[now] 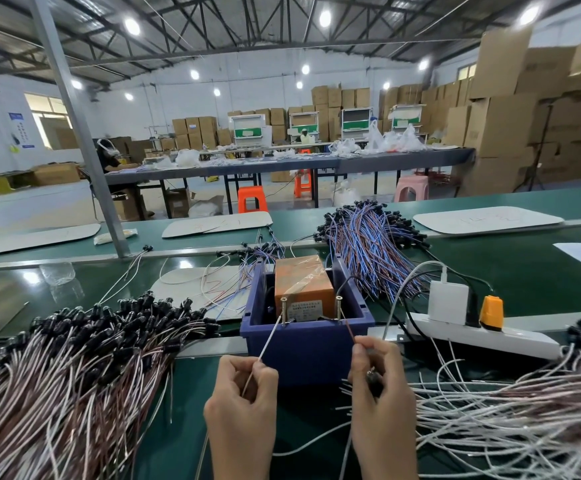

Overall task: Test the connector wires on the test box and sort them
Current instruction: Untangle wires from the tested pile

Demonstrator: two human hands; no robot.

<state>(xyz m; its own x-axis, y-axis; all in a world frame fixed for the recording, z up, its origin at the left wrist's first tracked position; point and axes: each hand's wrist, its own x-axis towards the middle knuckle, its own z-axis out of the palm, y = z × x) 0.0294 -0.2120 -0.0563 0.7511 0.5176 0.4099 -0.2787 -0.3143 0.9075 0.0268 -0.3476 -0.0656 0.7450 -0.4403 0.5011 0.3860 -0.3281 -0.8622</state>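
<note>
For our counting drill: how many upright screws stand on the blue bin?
2. Left screw, by the white wire from the left hand; right screw, by the brown wire from the right hand. None look hidden.

Glossy green counter (524, 271), matt blue plastic bin (302, 348), orange test box (316, 291) under shiny clear tape (298, 270), bright metal screws (283, 311).

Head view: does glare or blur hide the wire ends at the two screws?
Head view: no, left screw and right screw are sharp, evenly lit; lamp glare sits on the green table far left; cardboard boxes at right edge are smeared.
</note>
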